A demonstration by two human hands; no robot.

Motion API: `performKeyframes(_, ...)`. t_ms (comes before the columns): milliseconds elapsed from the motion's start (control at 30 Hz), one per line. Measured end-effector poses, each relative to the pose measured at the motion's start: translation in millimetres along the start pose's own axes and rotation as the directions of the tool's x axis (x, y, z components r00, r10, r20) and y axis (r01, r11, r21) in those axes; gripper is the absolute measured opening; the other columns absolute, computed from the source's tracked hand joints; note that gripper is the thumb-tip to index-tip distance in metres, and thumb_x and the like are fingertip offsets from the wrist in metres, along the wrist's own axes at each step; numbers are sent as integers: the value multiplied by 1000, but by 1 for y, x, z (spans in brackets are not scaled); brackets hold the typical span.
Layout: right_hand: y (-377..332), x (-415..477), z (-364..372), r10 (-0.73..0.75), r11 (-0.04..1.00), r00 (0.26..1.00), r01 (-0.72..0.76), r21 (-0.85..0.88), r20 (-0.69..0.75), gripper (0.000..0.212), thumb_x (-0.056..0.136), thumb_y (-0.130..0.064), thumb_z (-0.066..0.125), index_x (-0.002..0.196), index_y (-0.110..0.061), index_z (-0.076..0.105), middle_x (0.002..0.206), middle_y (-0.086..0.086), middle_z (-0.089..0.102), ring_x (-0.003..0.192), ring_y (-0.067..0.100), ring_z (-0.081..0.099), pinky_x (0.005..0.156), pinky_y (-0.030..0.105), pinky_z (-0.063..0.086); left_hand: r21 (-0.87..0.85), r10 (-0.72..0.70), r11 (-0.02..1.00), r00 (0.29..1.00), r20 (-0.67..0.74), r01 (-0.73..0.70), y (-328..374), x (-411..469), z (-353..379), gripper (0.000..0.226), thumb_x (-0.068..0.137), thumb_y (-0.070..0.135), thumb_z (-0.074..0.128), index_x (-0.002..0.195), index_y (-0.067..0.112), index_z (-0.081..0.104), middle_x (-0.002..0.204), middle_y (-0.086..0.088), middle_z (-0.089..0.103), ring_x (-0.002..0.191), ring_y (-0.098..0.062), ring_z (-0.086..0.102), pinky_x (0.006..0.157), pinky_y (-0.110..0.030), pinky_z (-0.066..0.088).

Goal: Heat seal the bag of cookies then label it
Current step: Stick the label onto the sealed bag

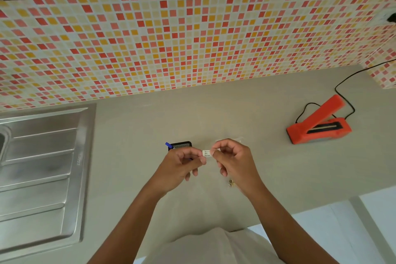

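You pinch a white label (pixel 206 153) between thumb and forefinger of your left hand (pixel 184 167) and right hand (pixel 233 161), other fingers curled, above the bag of cookies (pixel 231 182), which lies mostly hidden beneath them on the grey counter (pixel 278 167). The orange heat sealer (pixel 319 128) sits well apart at right, arm raised.

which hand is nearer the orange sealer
The right hand, between the label and the orange sealer; the left hand is beside the black mesh holder.
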State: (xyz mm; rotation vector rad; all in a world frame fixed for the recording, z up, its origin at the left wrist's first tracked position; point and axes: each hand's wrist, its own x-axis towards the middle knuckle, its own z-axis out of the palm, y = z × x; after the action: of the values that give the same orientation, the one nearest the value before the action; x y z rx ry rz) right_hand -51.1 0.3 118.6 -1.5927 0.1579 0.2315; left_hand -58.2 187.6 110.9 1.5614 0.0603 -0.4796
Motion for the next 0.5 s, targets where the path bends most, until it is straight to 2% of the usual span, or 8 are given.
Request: performKeyframes(500, -3, 2, 5, 66, 997, 998, -67, 26, 23, 5, 86, -4, 71, 87, -9, 71, 67, 8, 60, 54, 19, 50, 41, 26, 38, 6, 51, 999, 999, 10, -51, 2, 0, -2, 10, 92, 9, 64, 99, 4, 71, 74, 3, 67, 59, -15, 57, 50, -27, 42)
